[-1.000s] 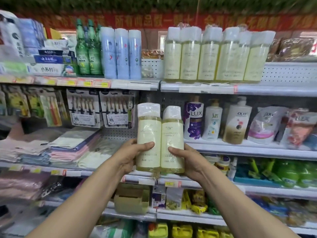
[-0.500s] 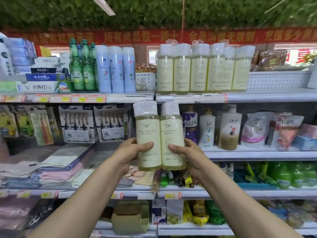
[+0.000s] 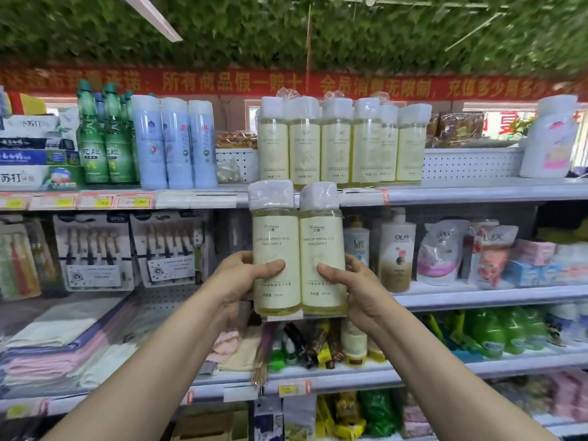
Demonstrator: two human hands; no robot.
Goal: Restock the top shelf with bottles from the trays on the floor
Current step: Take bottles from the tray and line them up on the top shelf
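Observation:
I hold two pale yellow bottles with plastic-wrapped white caps side by side and upright in front of the shelves. My left hand (image 3: pixel 241 278) grips the left bottle (image 3: pixel 275 246) with the thumb across its label. My right hand (image 3: pixel 356 288) grips the right bottle (image 3: pixel 322 243) the same way. Their caps reach the front edge of the top shelf (image 3: pixel 461 194). On that shelf, just above and behind, stands a row of several matching yellow bottles (image 3: pixel 337 144). The trays on the floor are out of view.
Left of the yellow row stand three light blue bottles (image 3: pixel 176 144) and green bottles (image 3: pixel 101 138), with a gap between the blue and yellow ones. A large white bottle (image 3: pixel 550 138) sits at the shelf's right end. Lower shelves hold body wash, refill pouches, toothbrushes and towels.
Both hands have raised the two bottles together, from the second shelf's level up until their caps reach the top shelf's edge. My view has tilted upward.

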